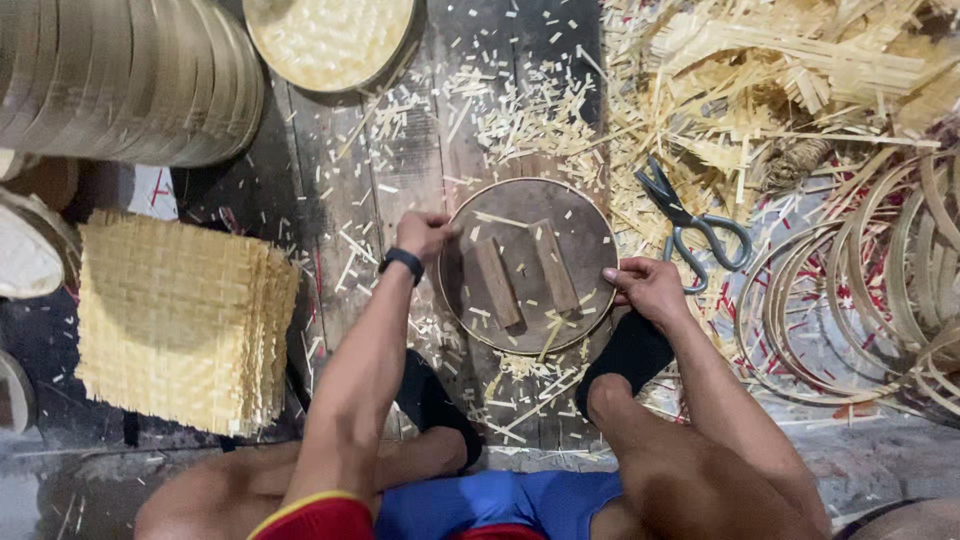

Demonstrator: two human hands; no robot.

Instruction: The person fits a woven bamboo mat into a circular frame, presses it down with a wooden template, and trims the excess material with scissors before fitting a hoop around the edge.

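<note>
Both hands gripped a round dark wooden disc on the floor.
Left hand (pixel 424 234) and right hand (pixel 646 288) clamped opposite rims of the disc (pixel 525 262), grey-handled scissors (pixel 690 225) just beside it.

L arm: extended forward, dark band at wrist | left hand (pixel 424 234): fingers curled closed | right hand (pixel 648 288): fingers bent, thumb pointing left | hands well apart

Round dark wood disc (pixel 527 264) w/ two raised wood bars on top (side by side, slightly tilted), flat on floor, frame center.
</note>
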